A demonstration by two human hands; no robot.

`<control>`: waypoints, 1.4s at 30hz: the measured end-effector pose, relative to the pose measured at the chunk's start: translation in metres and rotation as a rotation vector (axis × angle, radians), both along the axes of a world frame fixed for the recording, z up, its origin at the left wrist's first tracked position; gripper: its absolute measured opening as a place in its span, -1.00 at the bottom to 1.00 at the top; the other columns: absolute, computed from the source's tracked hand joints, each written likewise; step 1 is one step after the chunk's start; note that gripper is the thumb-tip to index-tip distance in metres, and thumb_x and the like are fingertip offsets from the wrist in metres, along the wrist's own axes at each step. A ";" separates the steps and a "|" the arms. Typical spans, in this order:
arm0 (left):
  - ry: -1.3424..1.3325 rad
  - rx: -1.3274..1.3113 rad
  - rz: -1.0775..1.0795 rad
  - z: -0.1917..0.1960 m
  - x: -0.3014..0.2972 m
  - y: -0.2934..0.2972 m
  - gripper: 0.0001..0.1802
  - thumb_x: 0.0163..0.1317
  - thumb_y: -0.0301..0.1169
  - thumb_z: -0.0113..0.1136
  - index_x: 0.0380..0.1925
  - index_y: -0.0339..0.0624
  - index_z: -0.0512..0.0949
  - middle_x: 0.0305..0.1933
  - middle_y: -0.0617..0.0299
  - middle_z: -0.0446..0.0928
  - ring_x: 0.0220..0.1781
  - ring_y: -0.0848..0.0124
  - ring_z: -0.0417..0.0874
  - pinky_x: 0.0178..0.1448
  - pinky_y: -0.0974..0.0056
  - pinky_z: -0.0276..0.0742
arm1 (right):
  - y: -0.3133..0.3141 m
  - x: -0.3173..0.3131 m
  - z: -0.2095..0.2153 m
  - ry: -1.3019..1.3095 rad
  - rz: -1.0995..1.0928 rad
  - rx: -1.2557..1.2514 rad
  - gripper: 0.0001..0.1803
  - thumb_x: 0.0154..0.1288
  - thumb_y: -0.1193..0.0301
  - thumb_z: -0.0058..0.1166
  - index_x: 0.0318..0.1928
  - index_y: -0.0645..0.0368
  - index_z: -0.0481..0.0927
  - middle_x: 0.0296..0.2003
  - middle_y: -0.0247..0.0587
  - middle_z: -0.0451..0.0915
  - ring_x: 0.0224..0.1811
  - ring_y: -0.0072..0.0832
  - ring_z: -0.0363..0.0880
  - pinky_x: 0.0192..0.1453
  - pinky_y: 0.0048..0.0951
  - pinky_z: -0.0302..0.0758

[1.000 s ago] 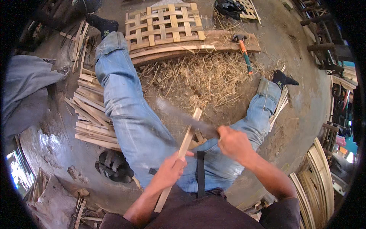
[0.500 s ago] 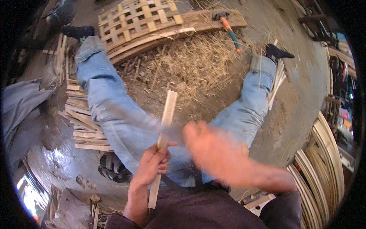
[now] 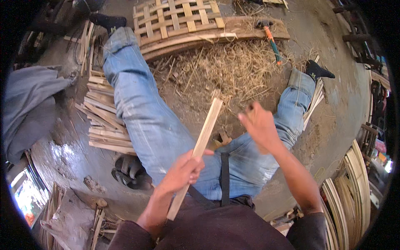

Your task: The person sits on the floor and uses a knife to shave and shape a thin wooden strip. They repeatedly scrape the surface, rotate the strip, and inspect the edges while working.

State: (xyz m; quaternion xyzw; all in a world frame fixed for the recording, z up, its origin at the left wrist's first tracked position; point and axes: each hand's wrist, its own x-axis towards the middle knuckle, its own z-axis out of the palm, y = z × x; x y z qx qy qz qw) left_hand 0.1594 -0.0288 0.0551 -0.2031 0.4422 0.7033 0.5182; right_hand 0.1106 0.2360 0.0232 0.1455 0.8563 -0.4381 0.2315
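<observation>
- Since half a second ago, our right hand [image 3: 260, 125] has swung up from the strip, fingers curled; we cannot tell what it grips.
- Our left hand [image 3: 185, 170] clamps the bamboo strip [image 3: 199, 146] upright between our knees.
- Shavings [image 3: 227, 68] lie piled; trimming seems unfinished.

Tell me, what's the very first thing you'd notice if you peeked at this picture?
A long pale bamboo strip stands out in the middle, gripped in the left hand and slanting up over the blue jeans. The right hand is lifted beside it, and whatever it may hold is too blurred to tell. Beyond the legs lie a heap of straw-like shavings and a woven bamboo panel, with a stack of cut strips at the left.
</observation>
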 end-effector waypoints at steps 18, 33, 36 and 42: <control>0.284 -0.125 -0.177 0.020 0.037 -0.051 -0.35 0.48 0.07 -0.16 0.20 -0.31 0.42 -0.08 0.12 0.59 -0.19 0.45 0.60 -0.12 0.32 0.54 | 0.026 -0.108 -0.026 0.102 -0.454 -0.448 -0.71 0.18 0.35 0.31 -0.18 0.24 0.56 -0.43 -0.32 0.57 -0.43 -0.51 0.58 -0.34 -0.42 0.52; -0.074 -0.150 0.185 0.008 0.035 -0.041 -0.68 0.48 -0.19 0.00 -0.31 -0.23 0.47 -0.53 0.40 0.34 -0.55 0.66 0.25 -0.45 0.50 0.24 | 0.005 0.033 -0.036 0.227 0.370 0.495 -0.68 0.23 0.32 0.20 -0.15 0.27 0.44 -0.44 0.13 0.59 -0.31 0.11 0.62 -0.26 -0.11 0.60; -0.147 -0.060 0.212 0.004 0.042 -0.046 -0.70 0.50 -0.22 -0.03 -0.31 -0.21 0.47 -0.50 0.42 0.33 -0.54 0.67 0.23 -0.43 0.52 0.23 | 0.006 -0.003 -0.035 0.072 -0.111 0.079 -0.71 0.31 0.35 0.15 -0.08 0.25 0.45 -0.33 -0.02 0.66 -0.40 -0.20 0.66 -0.33 -0.29 0.61; -0.254 0.120 0.095 0.002 0.048 -0.039 -0.69 0.50 -0.19 -0.06 -0.35 -0.16 0.43 -0.48 0.42 0.29 -0.53 0.69 0.17 -0.44 0.53 0.20 | -0.060 -0.016 -0.037 -0.123 -0.611 -0.822 -0.77 0.34 0.40 0.10 -0.05 0.18 0.43 -0.21 -0.17 0.68 -0.42 -0.55 0.57 -0.37 -0.50 0.56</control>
